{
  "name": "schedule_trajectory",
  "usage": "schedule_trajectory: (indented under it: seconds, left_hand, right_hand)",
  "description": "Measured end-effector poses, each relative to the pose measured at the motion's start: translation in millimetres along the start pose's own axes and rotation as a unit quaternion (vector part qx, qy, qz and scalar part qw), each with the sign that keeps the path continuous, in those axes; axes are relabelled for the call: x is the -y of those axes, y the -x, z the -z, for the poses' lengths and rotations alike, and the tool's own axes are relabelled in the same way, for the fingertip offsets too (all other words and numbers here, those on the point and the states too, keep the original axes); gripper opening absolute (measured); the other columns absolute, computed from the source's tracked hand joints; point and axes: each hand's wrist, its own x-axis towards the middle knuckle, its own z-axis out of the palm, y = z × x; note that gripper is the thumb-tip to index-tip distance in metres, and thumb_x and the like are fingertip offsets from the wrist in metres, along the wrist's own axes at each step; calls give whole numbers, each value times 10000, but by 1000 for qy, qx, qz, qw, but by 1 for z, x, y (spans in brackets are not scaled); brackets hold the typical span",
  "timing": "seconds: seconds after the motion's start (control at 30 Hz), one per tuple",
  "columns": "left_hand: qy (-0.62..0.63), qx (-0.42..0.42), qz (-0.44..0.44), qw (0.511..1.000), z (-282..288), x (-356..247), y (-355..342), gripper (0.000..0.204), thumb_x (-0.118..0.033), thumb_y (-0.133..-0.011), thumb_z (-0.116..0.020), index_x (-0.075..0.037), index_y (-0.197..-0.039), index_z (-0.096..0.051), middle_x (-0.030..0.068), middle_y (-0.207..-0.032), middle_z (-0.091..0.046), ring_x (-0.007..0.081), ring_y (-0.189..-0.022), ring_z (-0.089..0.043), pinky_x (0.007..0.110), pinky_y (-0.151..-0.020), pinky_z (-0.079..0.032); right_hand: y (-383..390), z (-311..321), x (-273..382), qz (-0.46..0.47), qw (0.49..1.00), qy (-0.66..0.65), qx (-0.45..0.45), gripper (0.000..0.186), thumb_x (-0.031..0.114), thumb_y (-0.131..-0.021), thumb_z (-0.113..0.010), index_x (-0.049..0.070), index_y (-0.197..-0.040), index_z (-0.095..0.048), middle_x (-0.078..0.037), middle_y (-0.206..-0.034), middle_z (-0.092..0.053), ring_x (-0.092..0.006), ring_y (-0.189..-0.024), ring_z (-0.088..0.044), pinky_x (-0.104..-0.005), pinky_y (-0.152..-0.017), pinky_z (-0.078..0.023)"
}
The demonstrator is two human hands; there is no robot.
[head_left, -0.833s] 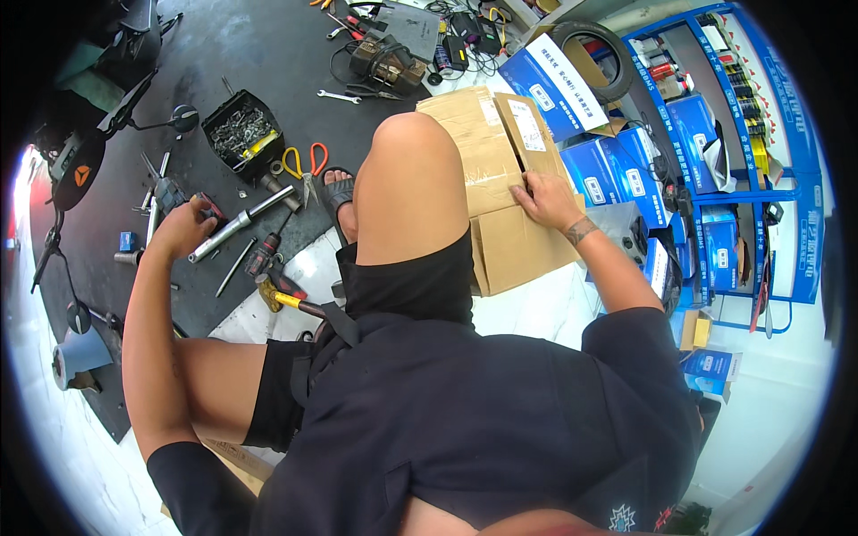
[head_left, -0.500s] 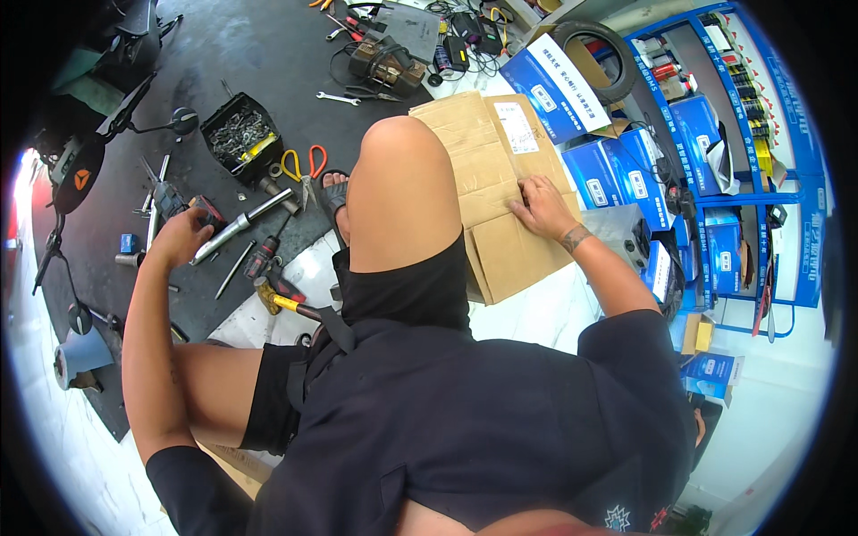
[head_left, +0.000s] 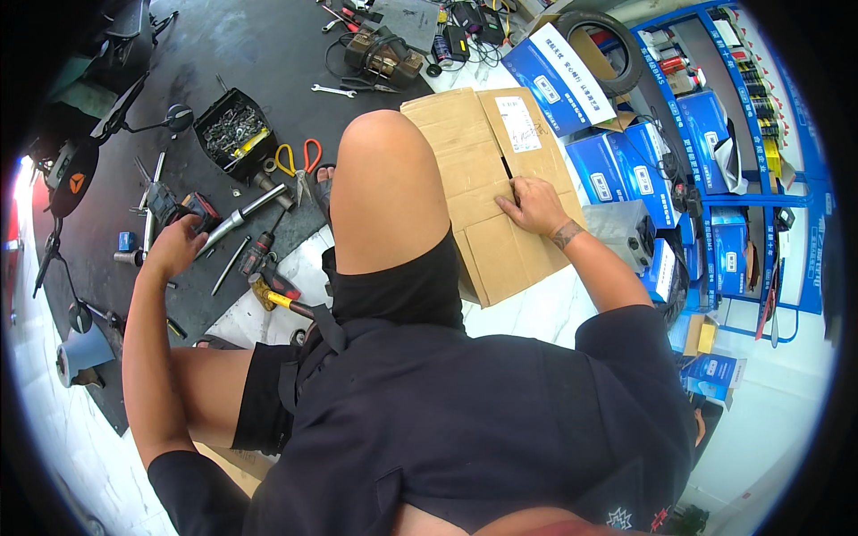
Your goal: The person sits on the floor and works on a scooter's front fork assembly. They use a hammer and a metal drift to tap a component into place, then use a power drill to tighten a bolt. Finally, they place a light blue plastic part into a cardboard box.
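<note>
A brown cardboard box (head_left: pixel 487 241) with a white label lies to the right of my raised knee. My right hand (head_left: pixel 539 207) rests on its top, fingertips hooked at the edge of a flap beside a narrow dark gap. Over on the left, my left hand (head_left: pixel 177 246) hovers low beside a silver metal tube (head_left: pixel 243 217), fingers loosely apart. Just beyond its fingertips lies a red and black cordless power tool (head_left: pixel 198 211). Whether those fingers touch the tool or the tube I cannot make out.
Around the dark mat lie a black bin of screws (head_left: pixel 234 132), orange-handled scissors (head_left: pixel 302 168), a cordless screwdriver (head_left: pixel 259 255), a yellow hammer (head_left: pixel 273 295) and a wrench (head_left: pixel 334 91). Blue boxes (head_left: pixel 594 170), a tyre (head_left: pixel 617 54) and blue shelves (head_left: pixel 755 198) stand right.
My right hand has shifted slightly, and a dark gap has opened between the box flaps. My left hand has drawn back a little from the power tool.
</note>
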Motion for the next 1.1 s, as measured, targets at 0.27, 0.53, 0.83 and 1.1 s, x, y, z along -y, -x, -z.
schedule_trajectory:
  seconds: [0.27,0.53,0.83,1.1]
  left_hand:
    - [-17,30,5,999,-5,-13,-1,473,-244,-974,-707,5,-1366,-616,225,-1103,-758,367,-1064,-730,425,-943,-550]
    - [1,5,-18,1000,-1,-8,-4,457,-235,-969,-709,2,-1350,-620,229,-1077,-748,385,-1048,-719,439,-929,-546]
    - [3,17,-3,1000,1,-8,1,482,-247,-972,-713,11,-1366,-613,228,-1106,-750,371,-1068,-722,426,-947,-547]
    - [-10,19,0,1000,-1,-10,0,485,-263,-968,-721,1,-1363,-622,228,-1109,-749,376,-1068,-722,431,-942,-549]
  right_hand:
    - [-3,16,2,-14,998,8,-62,333,339,-1004,-685,25,-899,-653,-180,-811,-693,-381,-801,-677,-465,-726,-535]
    - [-7,22,13,-43,997,2,-71,320,333,-1009,-689,42,-878,-659,-167,-774,-691,-377,-768,-679,-477,-694,-527]
    - [-13,27,19,-36,996,16,-84,316,316,-989,-718,39,-854,-647,-172,-743,-680,-374,-724,-671,-469,-654,-518]
    - [-16,36,21,-22,994,36,-97,335,323,-989,-714,54,-815,-619,-162,-726,-672,-372,-708,-672,-475,-643,-524]
